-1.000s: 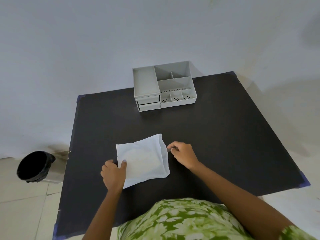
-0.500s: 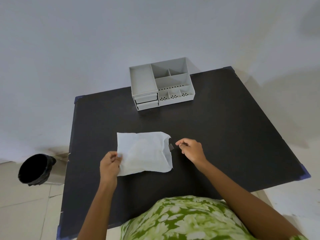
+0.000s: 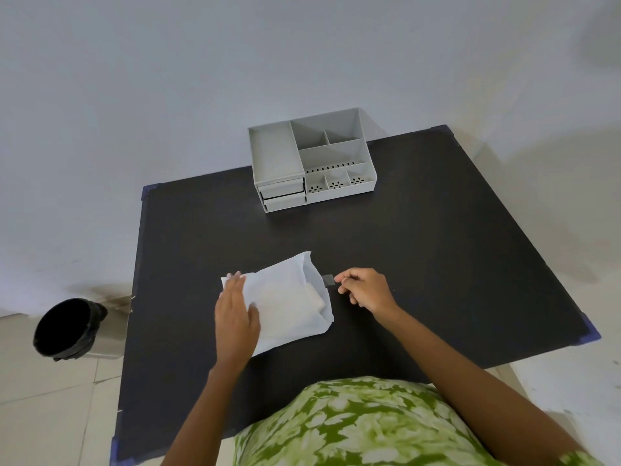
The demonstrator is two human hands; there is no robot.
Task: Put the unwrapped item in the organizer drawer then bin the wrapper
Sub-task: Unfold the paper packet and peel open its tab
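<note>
White wrapper (image 3: 285, 299) lies on the black table (image 3: 420, 257) near the front edge, its open end facing right with a white folded item (image 3: 314, 299) showing inside. Left hand (image 3: 235, 317) lies flat and open-fingered on the wrapper's left end; right hand (image 3: 364, 289) pinches a small grey tape tab (image 3: 328, 280) at the wrapper mouth. Grey organizer (image 3: 312, 159) sits at the far edge with drawers closed; black-lined bin (image 3: 67, 329) stands on the floor left of the table.

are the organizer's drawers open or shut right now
Shut. Both drawer fronts sit flush in the organizer under its left tray, neither pulled out. The white wrapper lies near the person, between both hands.
</note>
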